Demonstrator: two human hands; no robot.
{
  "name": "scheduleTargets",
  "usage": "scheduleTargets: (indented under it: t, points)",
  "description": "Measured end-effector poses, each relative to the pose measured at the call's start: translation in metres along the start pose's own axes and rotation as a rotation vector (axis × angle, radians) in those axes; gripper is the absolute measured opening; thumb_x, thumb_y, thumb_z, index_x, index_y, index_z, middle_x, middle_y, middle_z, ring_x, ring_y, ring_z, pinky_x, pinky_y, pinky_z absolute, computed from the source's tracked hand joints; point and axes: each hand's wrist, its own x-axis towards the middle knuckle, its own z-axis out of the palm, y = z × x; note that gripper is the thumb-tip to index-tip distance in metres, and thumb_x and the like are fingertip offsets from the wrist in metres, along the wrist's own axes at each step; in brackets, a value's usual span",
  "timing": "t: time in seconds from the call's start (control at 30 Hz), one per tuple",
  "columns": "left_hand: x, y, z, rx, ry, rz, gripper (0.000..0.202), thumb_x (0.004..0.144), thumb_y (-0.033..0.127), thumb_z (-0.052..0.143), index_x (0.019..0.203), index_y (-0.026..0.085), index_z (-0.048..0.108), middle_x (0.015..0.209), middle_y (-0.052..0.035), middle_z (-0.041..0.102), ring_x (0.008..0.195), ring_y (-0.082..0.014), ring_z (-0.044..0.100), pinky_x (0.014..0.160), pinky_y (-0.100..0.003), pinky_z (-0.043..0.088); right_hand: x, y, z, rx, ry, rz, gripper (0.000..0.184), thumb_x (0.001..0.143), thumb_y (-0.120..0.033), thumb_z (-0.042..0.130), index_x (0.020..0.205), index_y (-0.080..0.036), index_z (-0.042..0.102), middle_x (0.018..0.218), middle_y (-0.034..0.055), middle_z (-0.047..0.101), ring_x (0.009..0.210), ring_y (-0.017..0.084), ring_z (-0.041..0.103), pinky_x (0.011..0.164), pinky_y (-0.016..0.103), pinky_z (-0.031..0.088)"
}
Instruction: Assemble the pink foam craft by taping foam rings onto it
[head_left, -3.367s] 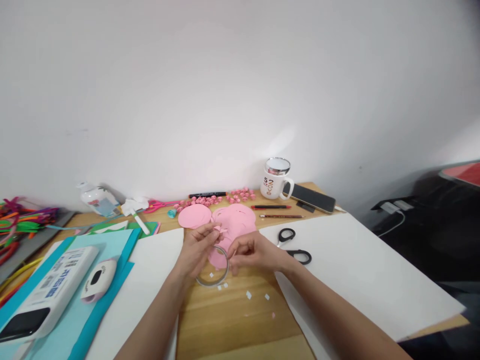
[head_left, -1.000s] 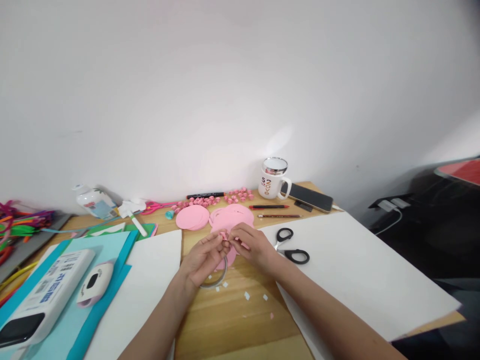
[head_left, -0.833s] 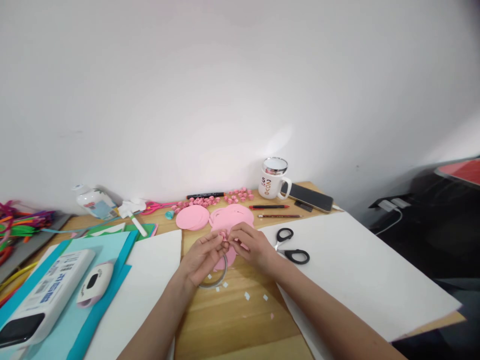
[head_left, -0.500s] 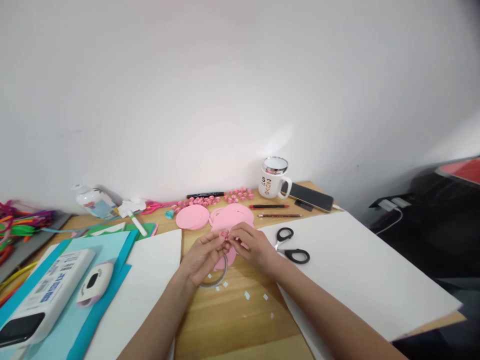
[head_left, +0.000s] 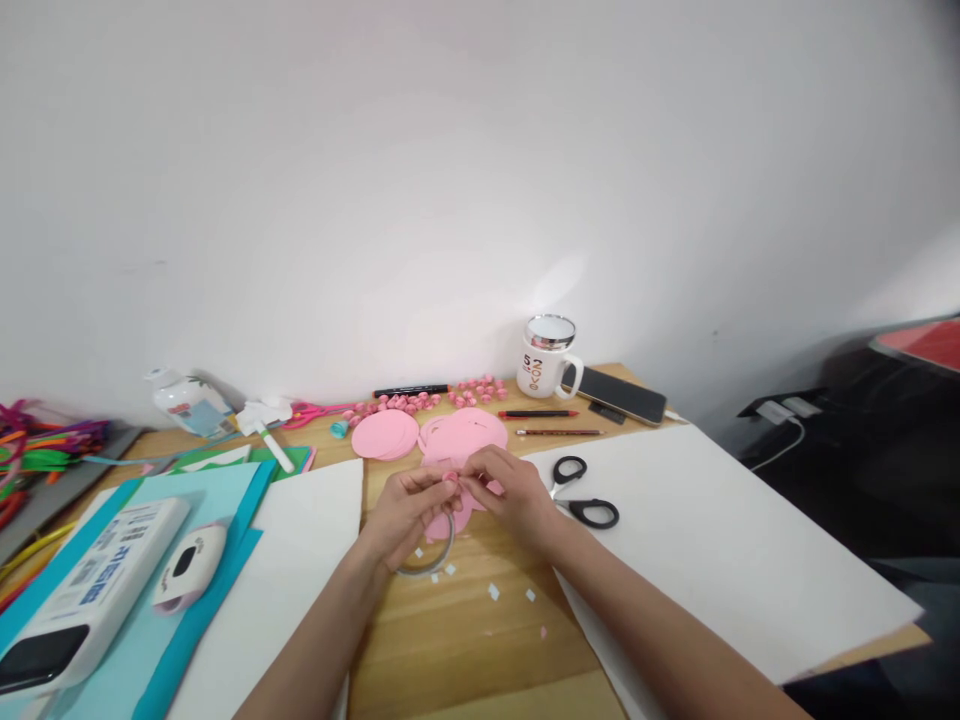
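Pinched in the fingertips of my left hand [head_left: 409,510] is a small pink paper rose [head_left: 451,478], a tight paper coil. My right hand [head_left: 508,490] has its thumb and forefinger closed at the rose's right side, touching it. Beneath both hands lie pink paper circles [head_left: 469,432], partly hidden by my fingers. A grey tape ring [head_left: 427,572] lies on the table below my left hand, among tiny white paper bits [head_left: 493,591]. Black-handled scissors [head_left: 592,512] rest right of my right hand, their blades mostly covered.
Finished pink paper roses [head_left: 405,402] lie in clusters along the wall. A white mug [head_left: 540,368] and a phone [head_left: 622,396] stand and lie behind at right. White paper sheets [head_left: 712,540] flank my arms. A white box-shaped device [head_left: 97,590] sits on blue paper at left.
My fingers have shifted slightly around the pink paper rose, which has turned and sunk a little. The things on the table have stayed put.
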Motion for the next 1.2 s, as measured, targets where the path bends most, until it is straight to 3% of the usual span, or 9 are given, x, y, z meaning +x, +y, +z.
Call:
scheduleTargets:
  t: [0.13, 0.33, 0.47, 0.67, 1.2]
  points:
    - [0.0010, -0.0015, 0.0012, 0.139, 0.019, 0.079, 0.015, 0.064, 0.023, 0.071, 0.071, 0.010, 0.068, 0.058, -0.0033, 0.063, 0.055, -0.0106, 0.056, 0.056, -0.021, 0.043, 0.0007, -0.0014, 0.0027, 0.053, 0.013, 0.095, 0.011, 0.080, -0.021, 0.051, 0.072, -0.018, 0.057, 0.067, 0.0019, 0.059, 0.059, 0.011, 0.053, 0.054, 0.020, 0.043]
    - [0.0038, -0.0067, 0.0007, 0.355, 0.118, 0.149, 0.023, 0.065, 0.027, 0.069, 0.082, 0.013, 0.067, 0.059, -0.0017, 0.064, 0.056, -0.0125, 0.058, 0.056, -0.023, 0.045, 0.0000, -0.0041, 0.0068, 0.296, -0.061, 0.308, 0.011, 0.077, -0.027, 0.055, 0.080, -0.018, 0.062, 0.071, 0.0026, 0.064, 0.063, 0.012, 0.059, 0.056, 0.021, 0.047]
    - [0.0041, -0.0067, 0.0022, 0.343, 0.122, 0.191, 0.025, 0.066, 0.024, 0.068, 0.087, 0.013, 0.063, 0.061, -0.0018, 0.065, 0.056, -0.0129, 0.060, 0.056, -0.023, 0.047, 0.0016, -0.0054, 0.0072, 0.450, -0.037, 0.425, 0.014, 0.076, -0.031, 0.057, 0.075, -0.017, 0.061, 0.069, 0.0028, 0.064, 0.061, 0.013, 0.060, 0.058, 0.024, 0.048]
    - [0.0018, -0.0012, 0.0076, 0.317, 0.143, 0.181, 0.020, 0.065, 0.026, 0.068, 0.078, 0.012, 0.062, 0.061, -0.0029, 0.065, 0.056, -0.0128, 0.059, 0.054, -0.022, 0.047, 0.0042, -0.0057, 0.0065, 0.667, 0.009, 0.547, 0.021, 0.068, -0.037, 0.064, 0.075, -0.017, 0.061, 0.064, 0.0011, 0.064, 0.058, 0.014, 0.060, 0.059, 0.026, 0.049]
    - [0.0033, -0.0043, 0.0054, 0.319, 0.126, 0.189, 0.022, 0.067, 0.029, 0.067, 0.081, 0.012, 0.062, 0.060, -0.0021, 0.064, 0.054, -0.0119, 0.057, 0.054, -0.022, 0.045, 0.0043, -0.0091, 0.0066, 0.615, 0.010, 0.517, 0.019, 0.072, -0.035, 0.060, 0.069, -0.017, 0.059, 0.061, 0.0015, 0.062, 0.056, 0.013, 0.060, 0.058, 0.026, 0.051]
